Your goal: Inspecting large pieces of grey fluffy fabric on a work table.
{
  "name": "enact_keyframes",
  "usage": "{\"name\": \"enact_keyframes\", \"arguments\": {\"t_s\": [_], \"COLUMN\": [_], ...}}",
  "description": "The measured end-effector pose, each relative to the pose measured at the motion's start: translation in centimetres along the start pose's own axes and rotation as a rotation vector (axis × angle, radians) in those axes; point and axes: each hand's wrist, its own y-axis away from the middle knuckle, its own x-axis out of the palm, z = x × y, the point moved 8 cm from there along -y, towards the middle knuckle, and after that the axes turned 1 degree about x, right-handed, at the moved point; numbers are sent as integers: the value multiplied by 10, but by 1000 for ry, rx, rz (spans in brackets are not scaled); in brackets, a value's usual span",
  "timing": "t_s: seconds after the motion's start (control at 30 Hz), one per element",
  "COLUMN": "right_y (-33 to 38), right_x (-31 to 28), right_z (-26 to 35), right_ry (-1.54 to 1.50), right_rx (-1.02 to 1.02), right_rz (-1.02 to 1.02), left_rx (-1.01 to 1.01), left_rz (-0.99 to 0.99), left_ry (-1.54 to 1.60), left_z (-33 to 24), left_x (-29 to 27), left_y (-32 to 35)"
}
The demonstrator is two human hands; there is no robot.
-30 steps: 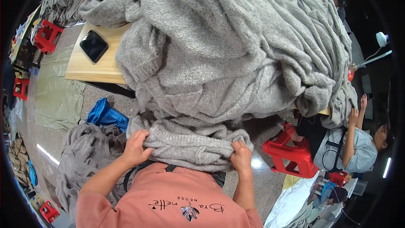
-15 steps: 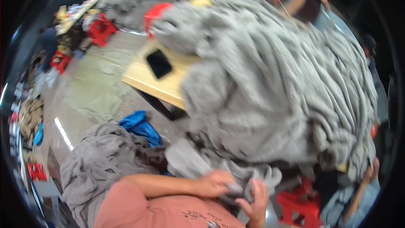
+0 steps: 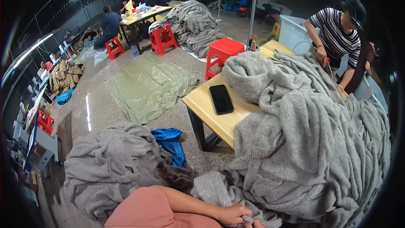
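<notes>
At the lower edge, my left hand [image 3: 234, 214] is closed on a grey knit garment [image 3: 211, 189], with a small bunch of its fabric sticking out at the fingertips. Only the fingers of my right hand [image 3: 254, 223] show, cut off by the picture's bottom; they are pinched against the same bunch, close beside my left fingers. The garment spreads from my hands toward the front of a wooden table [image 3: 244, 114]. A large heap of grey knit garments [image 3: 303, 126] covers most of that table and hangs over its front.
A black phone [image 3: 221, 99] lies on the table's left end. Another grey garment pile [image 3: 105, 164] and a blue bag [image 3: 170, 143] are on the floor at left. Beyond stand red stools [image 3: 225, 48] and a green sheet [image 3: 147, 84]. Across the table, a person in stripes [image 3: 337, 31] handles the heap.
The view has swung, bringing the far room into sight. My right hand, spread apart before, has its fingers drawn together beside my left hand at the fabric.
</notes>
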Motion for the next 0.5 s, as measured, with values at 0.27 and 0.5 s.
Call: {"name": "enact_keyframes", "arguments": {"t_s": [0.27, 0.5], "right_y": [-2, -2], "right_x": [10, 10], "right_z": [-1, -1], "right_ry": [249, 484], "right_rx": [-104, -384], "right_rz": [-246, -253], "left_rx": [-119, -164], "left_rz": [-68, -153], "left_ry": [-36, 152], "left_z": [37, 39], "left_x": [-5, -11], "left_y": [-1, -5]}}
